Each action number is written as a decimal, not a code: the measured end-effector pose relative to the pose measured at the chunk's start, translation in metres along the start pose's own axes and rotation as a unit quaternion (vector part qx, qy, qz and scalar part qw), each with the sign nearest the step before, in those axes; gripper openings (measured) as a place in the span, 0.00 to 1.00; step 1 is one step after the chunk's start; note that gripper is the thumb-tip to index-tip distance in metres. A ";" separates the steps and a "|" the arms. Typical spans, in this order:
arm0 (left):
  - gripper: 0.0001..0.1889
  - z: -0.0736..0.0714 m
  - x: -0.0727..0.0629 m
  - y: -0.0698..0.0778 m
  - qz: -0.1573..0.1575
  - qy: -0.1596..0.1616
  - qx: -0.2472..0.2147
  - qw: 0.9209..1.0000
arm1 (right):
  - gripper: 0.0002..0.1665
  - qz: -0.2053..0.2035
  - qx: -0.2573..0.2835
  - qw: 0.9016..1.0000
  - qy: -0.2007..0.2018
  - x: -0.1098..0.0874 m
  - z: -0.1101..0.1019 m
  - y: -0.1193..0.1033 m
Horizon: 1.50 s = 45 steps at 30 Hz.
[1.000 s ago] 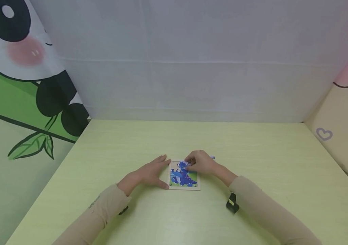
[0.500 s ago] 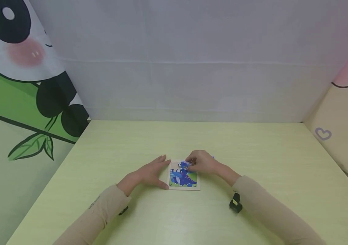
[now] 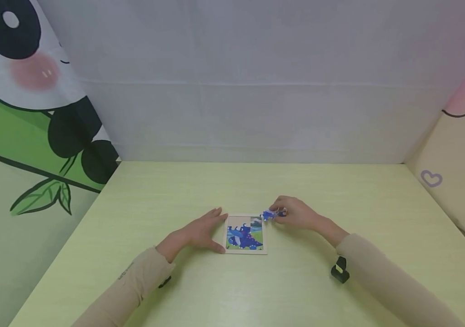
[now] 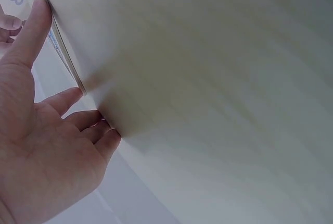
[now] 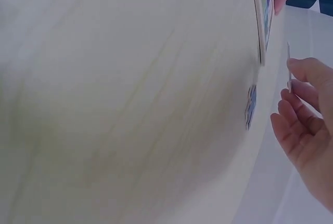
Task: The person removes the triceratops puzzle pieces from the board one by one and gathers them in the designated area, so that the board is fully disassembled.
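A small framed jigsaw puzzle with a blue dinosaur picture lies on the table, its bare wood showing at the upper left. My left hand rests at its left side, thumb by the near corner and fingertips by the far corner, fingers spread. Just past the frame's upper right corner, my right hand pinches a blue puzzle piece between thumb and fingers. The right wrist view shows this held piece edge-on, raised off the table. Below that hand, a loose blue piece lies on the tabletop.
The pale wooden table reaches back to a light grey cloth wall. A printed panda panel stands on the left, and a cream panel with a small heart on the right.
My right hand has moved right, off the puzzle, carrying a blue piece from over its upper part and uncovering the upper right corner. My left hand has stayed in place.
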<state>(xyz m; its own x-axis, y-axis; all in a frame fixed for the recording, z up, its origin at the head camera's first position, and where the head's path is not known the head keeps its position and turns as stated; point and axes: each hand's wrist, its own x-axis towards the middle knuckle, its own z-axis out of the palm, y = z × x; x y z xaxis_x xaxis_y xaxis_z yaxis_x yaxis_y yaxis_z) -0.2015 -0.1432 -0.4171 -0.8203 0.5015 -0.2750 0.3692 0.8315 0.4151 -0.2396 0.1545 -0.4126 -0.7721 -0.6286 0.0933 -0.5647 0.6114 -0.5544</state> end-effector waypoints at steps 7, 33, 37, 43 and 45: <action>0.51 0.000 0.000 0.001 0.002 0.002 0.001 1.000 | 0.16 0.033 -0.010 0.999 0.008 -0.019 -0.014 0.023; 0.51 0.001 0.001 0.000 -0.001 0.001 -0.004 1.000 | 0.16 0.026 -0.007 1.000 0.007 -0.037 -0.021 0.065; 0.51 0.002 0.001 -0.001 0.001 0.002 -0.008 1.000 | 0.16 0.028 0.002 1.000 0.002 -0.037 -0.022 0.064; 0.51 0.002 0.001 0.000 -0.002 0.003 -0.008 1.000 | 0.16 0.034 0.003 0.999 0.002 -0.037 -0.022 0.064; 0.50 0.001 0.001 0.000 -0.003 0.003 -0.007 1.000 | 0.16 0.031 -0.003 1.000 0.003 -0.036 -0.022 0.064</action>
<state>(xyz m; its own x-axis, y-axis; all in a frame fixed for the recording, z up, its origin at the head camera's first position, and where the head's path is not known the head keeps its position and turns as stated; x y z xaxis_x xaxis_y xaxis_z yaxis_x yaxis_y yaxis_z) -0.2013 -0.1423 -0.4182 -0.8252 0.4947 -0.2727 0.3578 0.8313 0.4254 -0.2545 0.2271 -0.4332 -0.8073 -0.5866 0.0647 -0.5181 0.6520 -0.5535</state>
